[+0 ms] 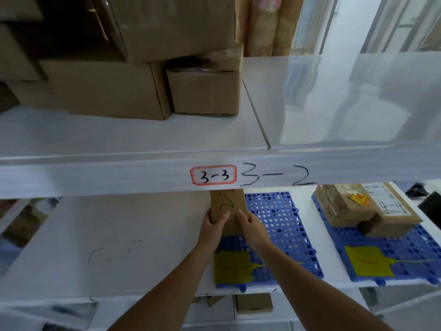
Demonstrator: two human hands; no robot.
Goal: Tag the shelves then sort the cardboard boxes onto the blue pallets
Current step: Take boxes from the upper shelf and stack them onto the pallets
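So the tagging part looks mostly done here: the shelf edge [119, 177] already has a red-bordered tag [213, 175] reading 3-3, with a handwritten 3-2 [274, 176] scrawled right next to it. Sorting seems to be in progress. Both hands are on a small cardboard box [228, 206] just below that tag, left hand [213, 223] and right hand [249, 222] with each grip pinching a side of the box, thumbs on its near face. The box has something like 2-2 written on it and sits over the far left end of a blue pallet [281, 225] below the tag. Further right of the tag, a second blue pallet [393, 256] already carries a couple of taped boxes [367, 211], so that one's had some sorting. Above the tag, a pile of stacked boxes [107, 80] is left on the upper shelf, so I'd guess plenty remains. Shelving is white and glossy, with curtains [265, 22] and a bright window behind it.
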